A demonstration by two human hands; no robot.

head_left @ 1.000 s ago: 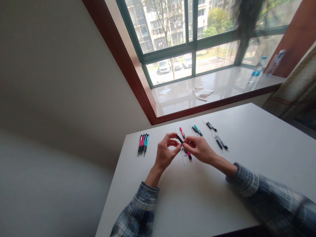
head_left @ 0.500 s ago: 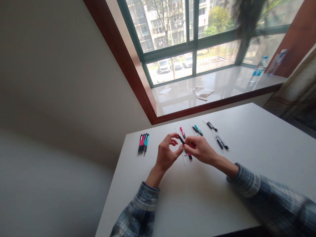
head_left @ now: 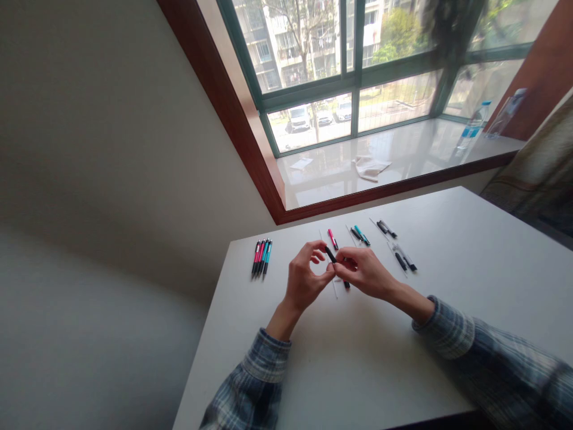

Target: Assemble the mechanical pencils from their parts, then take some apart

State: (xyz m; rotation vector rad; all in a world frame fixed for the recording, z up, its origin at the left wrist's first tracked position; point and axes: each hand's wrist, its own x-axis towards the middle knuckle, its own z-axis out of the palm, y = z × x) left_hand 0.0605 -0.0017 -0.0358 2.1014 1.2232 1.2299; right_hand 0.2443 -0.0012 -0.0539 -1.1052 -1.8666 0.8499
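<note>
Above the white table (head_left: 367,358), both hands hold one short black pen part (head_left: 330,254), tilted with its upper end to the left. My left hand (head_left: 302,272) has a fingertip at that upper end, while its thumb meets the fingers of the other hand lower down. My right hand (head_left: 364,270) pinches the lower end between thumb and forefinger. Behind them lies a pink pen barrel (head_left: 333,239). A dark-tipped pen piece (head_left: 346,284) and a thin white refill (head_left: 335,289) stick out below my fingers, partly hidden.
Several assembled pens (head_left: 261,258) lie side by side at the left. Further right are a teal barrel (head_left: 362,235), black and clear pen parts (head_left: 387,228), and a black grip (head_left: 400,261) with a clear barrel (head_left: 408,260). A window sill (head_left: 322,188) with bottles borders the far side.
The view has shifted very slightly. My hands keep almost the same hold on the black pen part.
</note>
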